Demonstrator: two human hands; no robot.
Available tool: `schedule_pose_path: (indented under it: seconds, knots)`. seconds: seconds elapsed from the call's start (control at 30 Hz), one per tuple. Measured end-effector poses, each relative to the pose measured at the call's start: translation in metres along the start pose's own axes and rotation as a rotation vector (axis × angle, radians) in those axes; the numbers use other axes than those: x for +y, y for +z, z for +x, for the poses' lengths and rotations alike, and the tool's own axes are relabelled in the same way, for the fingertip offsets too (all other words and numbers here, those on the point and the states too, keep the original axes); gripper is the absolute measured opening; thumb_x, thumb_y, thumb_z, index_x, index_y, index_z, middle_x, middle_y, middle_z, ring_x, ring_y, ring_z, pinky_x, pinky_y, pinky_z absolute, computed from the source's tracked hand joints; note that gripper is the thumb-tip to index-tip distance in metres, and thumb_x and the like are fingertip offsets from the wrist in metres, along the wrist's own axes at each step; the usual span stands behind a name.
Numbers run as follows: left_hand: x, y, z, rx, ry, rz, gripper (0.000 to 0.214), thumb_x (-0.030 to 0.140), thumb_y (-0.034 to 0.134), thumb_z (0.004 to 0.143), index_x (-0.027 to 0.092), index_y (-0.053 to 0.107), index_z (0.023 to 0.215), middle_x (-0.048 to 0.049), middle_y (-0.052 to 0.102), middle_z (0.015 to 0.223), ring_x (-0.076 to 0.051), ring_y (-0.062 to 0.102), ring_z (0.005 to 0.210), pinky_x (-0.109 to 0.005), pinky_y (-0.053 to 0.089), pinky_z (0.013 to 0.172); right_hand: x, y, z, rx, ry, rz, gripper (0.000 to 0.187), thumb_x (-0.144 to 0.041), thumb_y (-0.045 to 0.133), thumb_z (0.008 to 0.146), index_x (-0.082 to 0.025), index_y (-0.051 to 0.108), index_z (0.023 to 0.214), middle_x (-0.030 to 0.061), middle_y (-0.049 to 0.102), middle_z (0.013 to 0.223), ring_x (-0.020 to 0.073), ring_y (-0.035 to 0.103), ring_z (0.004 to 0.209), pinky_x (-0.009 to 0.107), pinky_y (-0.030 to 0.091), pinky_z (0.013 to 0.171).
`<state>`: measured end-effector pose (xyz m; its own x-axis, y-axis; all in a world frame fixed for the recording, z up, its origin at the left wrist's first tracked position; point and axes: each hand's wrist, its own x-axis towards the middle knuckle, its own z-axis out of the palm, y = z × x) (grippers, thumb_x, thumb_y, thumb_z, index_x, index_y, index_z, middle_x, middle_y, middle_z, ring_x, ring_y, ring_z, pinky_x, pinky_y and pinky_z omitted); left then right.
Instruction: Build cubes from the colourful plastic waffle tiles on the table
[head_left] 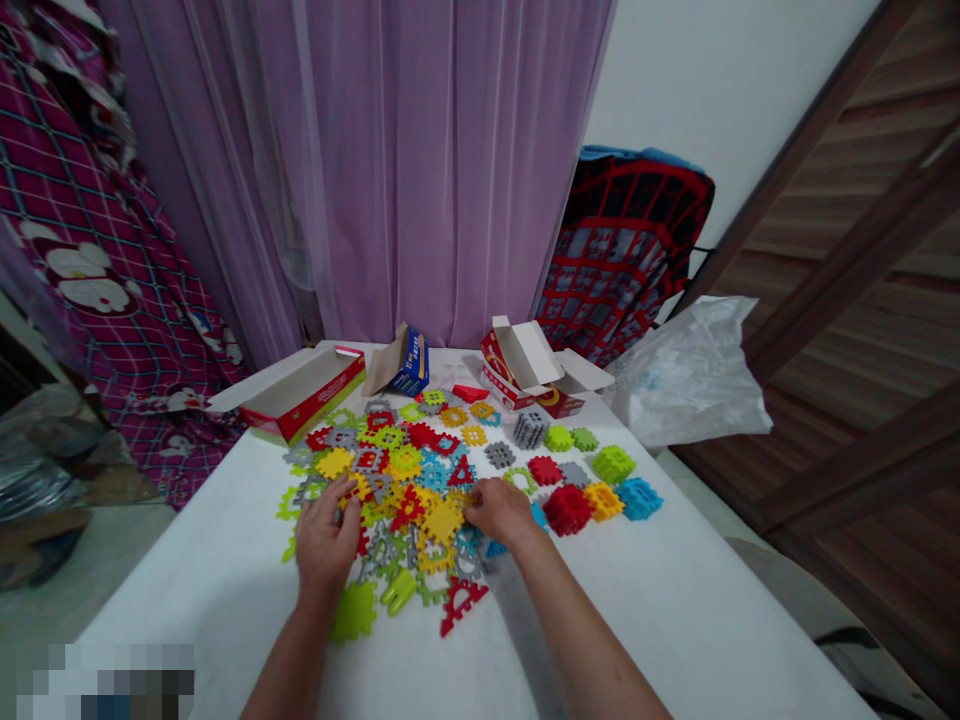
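Note:
A loose pile of plastic interlocking building pieces with toothed edges lies in the middle of the table, in red, yellow, green, blue and grey. My left hand [328, 530] rests at the pile's left side with thumb and fingers apart, its fingertips near a yellow square piece [334, 462]. At the pile's right side my right hand [501, 510] is curled, its fingertips closed at a yellow building piece [459, 498]. A larger yellow square piece [442, 521] lies just left of it. Nearest me are a red triangular piece [462, 603] and a green square piece [354, 611].
Sorted stacks stand on the right, among them red pieces [568, 509], blue pieces [639, 497] and green pieces [613, 462]. Opened boxes stand at the back: a red box [304, 405], a blue box [413, 362] and another red box [501, 370]. A plastic bag [686, 375] hangs by the right edge.

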<state>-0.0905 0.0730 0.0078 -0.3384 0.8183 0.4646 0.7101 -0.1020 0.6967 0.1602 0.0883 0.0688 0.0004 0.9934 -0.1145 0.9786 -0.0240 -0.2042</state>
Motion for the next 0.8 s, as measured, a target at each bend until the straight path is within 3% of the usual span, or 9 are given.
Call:
schedule_pose_path:
  seconds: [0.17,0.33,0.43,0.5,0.57,0.67,0.8]
  knots:
    - [0.000,0.001,0.000,0.006,0.006,-0.009,0.029,0.037,0.047,0.084,0.022,0.068,0.097,-0.0098,0.071,0.115,-0.028,0.063,0.111,-0.051,0.041,0.103,0.010,-0.005,0.003,0.050,0.026,0.138,0.009,-0.028,0.063,0.074,-0.025,0.070,0.080,0.0013,0.073,0.082,0.0195,0.066,0.081,0.025,0.038,0.061]
    - [-0.002,0.002,0.000,0.012,0.001,0.006,0.028,0.037,0.047,0.084,0.024,0.068,0.097,-0.0086,0.071,0.115,-0.028,0.063,0.111,-0.054,0.038,0.105,0.014,-0.014,0.017,0.264,0.024,0.320,0.007,-0.024,0.060,0.078,-0.023,0.067,0.078,-0.0001,0.069,0.074,0.0161,0.063,0.070,0.024,0.039,0.061]
    - [-0.001,0.001,0.000,0.013,0.012,0.003,0.029,0.037,0.047,0.085,0.022,0.068,0.097,-0.0096,0.071,0.115,-0.029,0.063,0.111,-0.055,0.038,0.105,0.010,-0.007,0.024,0.400,-0.115,0.342,0.010,-0.019,0.056,0.080,-0.022,0.065,0.084,0.0013,0.069,0.082,0.0160,0.062,0.078,0.025,0.042,0.070]
    - [-0.001,0.001,0.001,0.011,0.021,-0.003,0.030,0.038,0.046,0.084,0.021,0.069,0.096,-0.0109,0.071,0.114,-0.030,0.064,0.110,-0.055,0.040,0.103,0.010,0.002,0.025,0.398,-0.233,0.301,0.018,-0.011,0.053,0.077,-0.021,0.065,0.086,0.0029,0.068,0.091,0.0166,0.061,0.088,0.025,0.043,0.078]
    - [-0.002,0.000,0.001,0.011,0.031,-0.008,0.031,0.038,0.046,0.084,0.021,0.069,0.096,-0.0116,0.072,0.113,-0.030,0.064,0.109,-0.054,0.042,0.101,0.012,0.012,0.022,0.339,-0.262,0.261,0.027,-0.004,0.049,0.074,-0.021,0.066,0.087,0.0033,0.068,0.096,0.0168,0.061,0.093,0.025,0.042,0.083]
    - [-0.003,0.001,0.001,0.012,0.044,-0.002,0.031,0.039,0.046,0.084,0.021,0.069,0.097,-0.0113,0.072,0.113,-0.030,0.064,0.108,-0.053,0.044,0.099,0.014,0.019,0.015,0.297,-0.149,0.234,0.033,-0.002,0.045,0.076,-0.022,0.067,0.091,0.0026,0.069,0.100,0.0166,0.062,0.095,0.024,0.042,0.082]
    - [-0.005,0.002,0.000,0.019,0.045,0.014,0.031,0.039,0.046,0.085,0.021,0.069,0.096,-0.0111,0.072,0.113,-0.029,0.064,0.108,-0.053,0.045,0.098,0.005,0.015,0.010,0.284,0.036,0.173,0.020,-0.020,0.049,0.085,-0.024,0.066,0.095,0.0034,0.069,0.101,0.0181,0.063,0.091,0.026,0.042,0.077]
